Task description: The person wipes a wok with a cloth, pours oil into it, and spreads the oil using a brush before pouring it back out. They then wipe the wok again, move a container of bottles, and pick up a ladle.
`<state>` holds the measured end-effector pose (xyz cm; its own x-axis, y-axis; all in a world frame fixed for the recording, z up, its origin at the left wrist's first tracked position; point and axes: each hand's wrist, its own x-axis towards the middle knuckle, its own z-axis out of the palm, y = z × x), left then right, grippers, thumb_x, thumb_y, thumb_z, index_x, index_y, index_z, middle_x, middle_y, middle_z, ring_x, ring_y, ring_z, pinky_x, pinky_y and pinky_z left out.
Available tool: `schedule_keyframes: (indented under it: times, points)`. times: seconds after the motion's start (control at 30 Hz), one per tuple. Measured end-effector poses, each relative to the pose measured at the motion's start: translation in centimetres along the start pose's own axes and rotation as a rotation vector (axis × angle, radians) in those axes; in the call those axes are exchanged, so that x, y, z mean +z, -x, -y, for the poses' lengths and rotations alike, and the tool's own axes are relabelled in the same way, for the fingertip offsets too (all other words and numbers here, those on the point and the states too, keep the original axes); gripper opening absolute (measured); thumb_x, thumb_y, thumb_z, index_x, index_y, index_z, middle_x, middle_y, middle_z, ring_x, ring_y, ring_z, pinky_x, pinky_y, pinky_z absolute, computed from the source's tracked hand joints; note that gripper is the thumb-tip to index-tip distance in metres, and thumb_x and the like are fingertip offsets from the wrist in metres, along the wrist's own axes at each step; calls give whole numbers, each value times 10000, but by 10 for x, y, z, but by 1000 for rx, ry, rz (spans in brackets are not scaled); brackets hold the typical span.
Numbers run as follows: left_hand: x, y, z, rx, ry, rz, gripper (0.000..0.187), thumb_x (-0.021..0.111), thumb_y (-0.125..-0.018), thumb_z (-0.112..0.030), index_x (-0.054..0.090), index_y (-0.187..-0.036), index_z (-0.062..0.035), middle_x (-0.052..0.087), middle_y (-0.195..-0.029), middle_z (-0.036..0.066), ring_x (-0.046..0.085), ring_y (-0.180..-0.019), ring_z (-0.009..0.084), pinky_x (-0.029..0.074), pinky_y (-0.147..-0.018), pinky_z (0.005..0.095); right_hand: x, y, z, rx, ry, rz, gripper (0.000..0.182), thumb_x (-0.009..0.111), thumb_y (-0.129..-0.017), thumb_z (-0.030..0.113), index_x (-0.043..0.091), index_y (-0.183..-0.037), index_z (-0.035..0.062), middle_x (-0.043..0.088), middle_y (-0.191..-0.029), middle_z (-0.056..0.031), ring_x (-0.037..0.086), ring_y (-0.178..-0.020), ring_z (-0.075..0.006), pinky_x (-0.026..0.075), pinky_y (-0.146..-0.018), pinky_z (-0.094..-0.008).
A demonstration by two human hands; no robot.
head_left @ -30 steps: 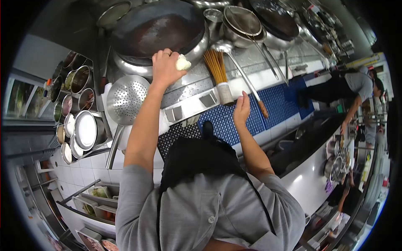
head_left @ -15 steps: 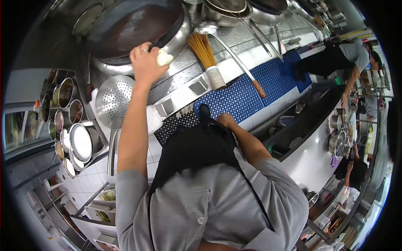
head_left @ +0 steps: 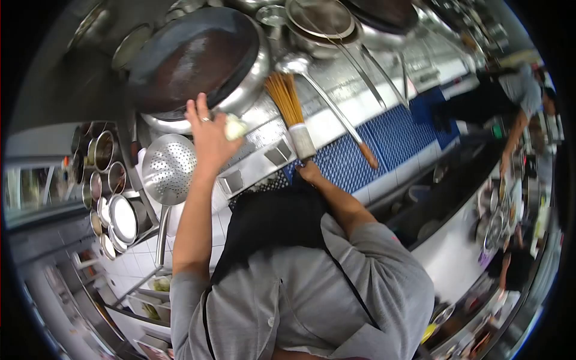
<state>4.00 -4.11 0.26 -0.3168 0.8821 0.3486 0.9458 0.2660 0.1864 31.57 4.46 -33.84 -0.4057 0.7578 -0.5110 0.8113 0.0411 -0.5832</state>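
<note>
My left hand [head_left: 213, 141] is raised at the near rim of a large wok [head_left: 195, 66], fingers stretched toward its dark inside. A pale, crumpled cloth-like lump [head_left: 234, 127] sits at the thumb side of this hand. Right of the wok lies a bamboo wok brush [head_left: 287, 102], its bristles pointing away and its bound end toward me. My right hand [head_left: 310, 172] is low in front of my apron, fingers curled, right at the brush's bound end; I cannot tell whether it grips it. A perforated strainer ladle [head_left: 170, 168] rests left of my left forearm.
A long-handled ladle [head_left: 327, 99] lies right of the brush, its wooden grip over the counter edge. A mesh strainer [head_left: 321, 18] tops a bowl beyond. Several pots [head_left: 123, 219] stand at left. Blue perforated matting [head_left: 390, 141] covers the floor; a co-worker [head_left: 504, 99] bends at right.
My left hand has loosened from the wok rim, its fingers now stretched out. My right hand has come up from my apron to the brush's end. The camera view has shifted slightly.
</note>
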Motion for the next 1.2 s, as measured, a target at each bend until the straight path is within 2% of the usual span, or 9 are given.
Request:
schedule_keyframes:
  times: [0.03, 0.07, 0.17, 0.33, 0.43, 0.57, 0.6, 0.87, 1.2]
  points:
    - [-3, 3, -4, -3, 60, 27, 507, 859, -601, -270, 703, -993, 12, 187, -1579, 393, 121, -1462, 604, 227, -1206, 564, -4, -13, 10, 266, -224, 131, 448, 656, -904, 307, 626, -1319, 138, 742, -1041, -168, 718, -959, -308, 594, -693, -456]
    - [-4, 5, -4, -6, 54, 30, 501, 857, -603, -264, 700, -993, 9, 190, -1580, 394, 119, -1466, 604, 230, -1206, 562, -8, -23, 19, 356, -308, 166, 447, 654, -906, 309, 625, -1318, 137, 741, -1040, -167, 717, -954, -307, 594, -689, -455]
    - [-10, 1, -4, -15, 68, 24, 504, 846, -624, -270, 697, -998, 33, 262, -1552, 396, 173, -1455, 609, 241, -1200, 581, -18, -43, 36, 306, -261, 188, 445, 648, -911, 314, 623, -1316, 131, 737, -1034, -165, 714, -939, -302, 593, -679, -452]
    - [-8, 2, 3, -100, 114, -27, 584, 859, -603, -244, 655, -1090, 5, 364, -1564, 259, 269, -1471, 490, 250, -1200, 589, -32, -64, 52, 224, -162, 222, 442, 639, -920, 324, 620, -1314, 122, 731, -1024, -161, 709, -914, -295, 592, -661, -448]
    - [-4, 1, 8, -95, 98, -82, 581, 861, -597, -238, 648, -1080, 5, 401, -1543, 235, 305, -1456, 470, 253, -1195, 603, -34, -72, 56, 205, -114, 252, 441, 633, -926, 330, 618, -1312, 117, 728, -1018, -159, 705, -898, -290, 591, -651, -445]
    - [7, -6, 15, -117, 134, -171, 619, 866, -611, -228, 616, -1140, -25, 492, -1451, 185, 400, -1380, 446, 277, -1193, 585, -31, -74, 53, 197, -55, 314, 440, 625, -933, 338, 615, -1310, 110, 723, -1010, -156, 701, -878, -284, 591, -637, -442]
    - [5, -9, 12, -110, 115, -210, 618, 870, -593, -215, 614, -1116, -9, 538, -1391, 186, 471, -1304, 439, 326, -1162, 596, -30, -73, 50, 198, -39, 337, 440, 623, -935, 340, 615, -1309, 108, 722, -1009, -155, 700, -873, -283, 590, -633, -441]
    - [14, -11, 11, -113, 90, -261, 621, 878, -607, -212, 595, -1137, -58, 530, -1395, 150, 468, -1298, 455, 350, -1135, 601, -32, -72, 36, 189, 80, 490, 441, 607, -949, 355, 609, -1305, 94, 713, -993, -149, 691, -833, -271, 589, -605, -434]
    - [-3, -15, 11, -111, 32, -223, 561, 857, -609, -241, 635, -1096, -73, 622, -1299, 114, 559, -1230, 399, 472, -1064, 529, -44, -77, 30, 142, 188, 584, 447, 588, -967, 375, 602, -1299, 77, 701, -974, -141, 680, -783, -256, 586, -570, -425]
